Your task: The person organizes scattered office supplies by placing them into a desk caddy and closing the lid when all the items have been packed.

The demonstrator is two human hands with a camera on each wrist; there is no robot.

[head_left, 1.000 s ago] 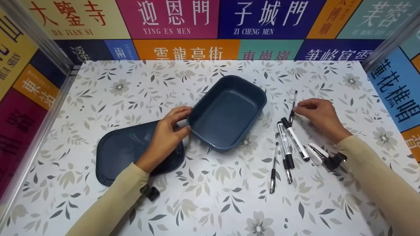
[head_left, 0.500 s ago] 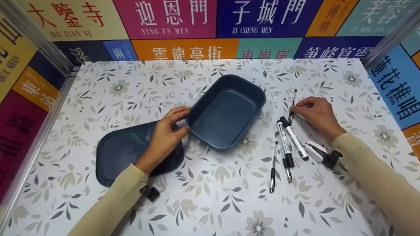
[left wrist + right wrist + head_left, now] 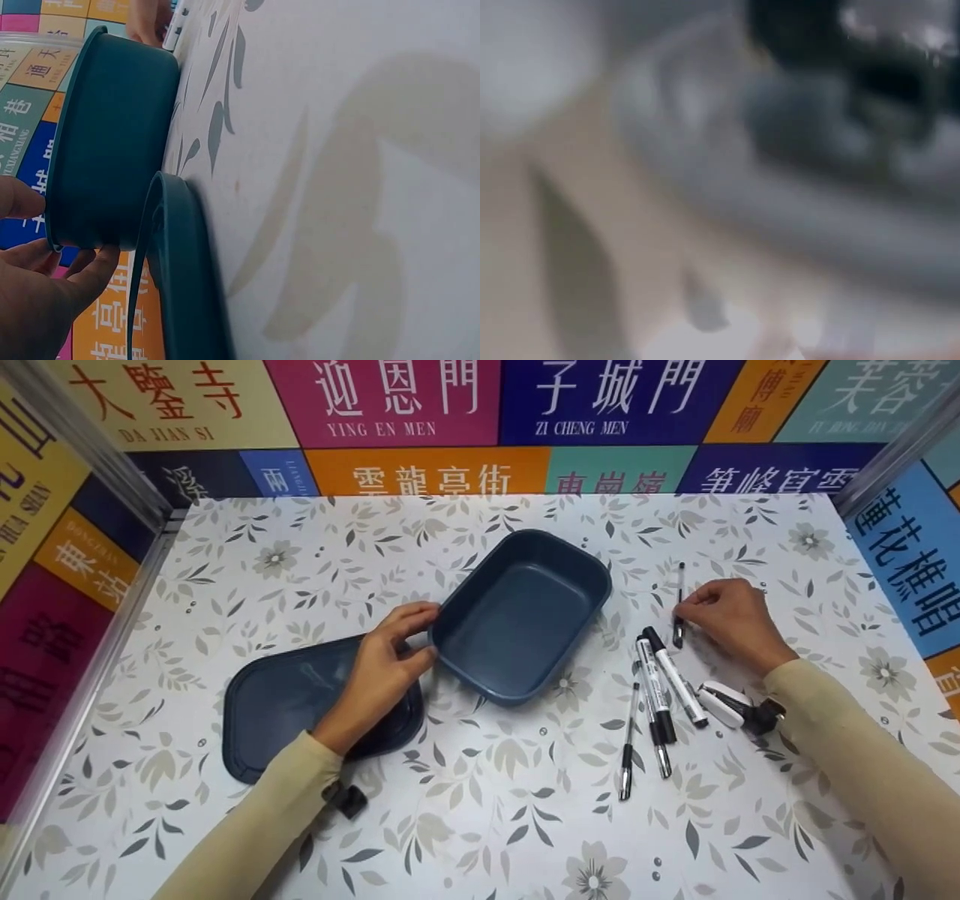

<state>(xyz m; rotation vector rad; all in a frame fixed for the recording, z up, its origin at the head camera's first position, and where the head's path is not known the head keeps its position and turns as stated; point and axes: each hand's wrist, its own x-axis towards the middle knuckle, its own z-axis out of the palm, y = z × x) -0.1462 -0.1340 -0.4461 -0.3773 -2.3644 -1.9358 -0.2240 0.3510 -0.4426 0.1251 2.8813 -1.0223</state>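
Note:
A dark blue plastic box stands open-topped on the table. My left hand holds it at the left corner; in the left wrist view the thumb is at the rim and the fingers lie along the side. Under that forearm is the matching lid, flat on the table. My right hand pinches a black-gripped pen between thumb and finger, right of the box. Near its wrist lies a white and black stapler, which seems to fill the blurred right wrist view.
Two white markers with black caps, one marker beside another marker, lie right of the box. A gel pen and a second pen lie close by. Lettered panels wall the floral table at the back and sides.
My right hand has swung the pen's lower end to the right, away from the marker cap it lay against. My left hand and the box keep their places.

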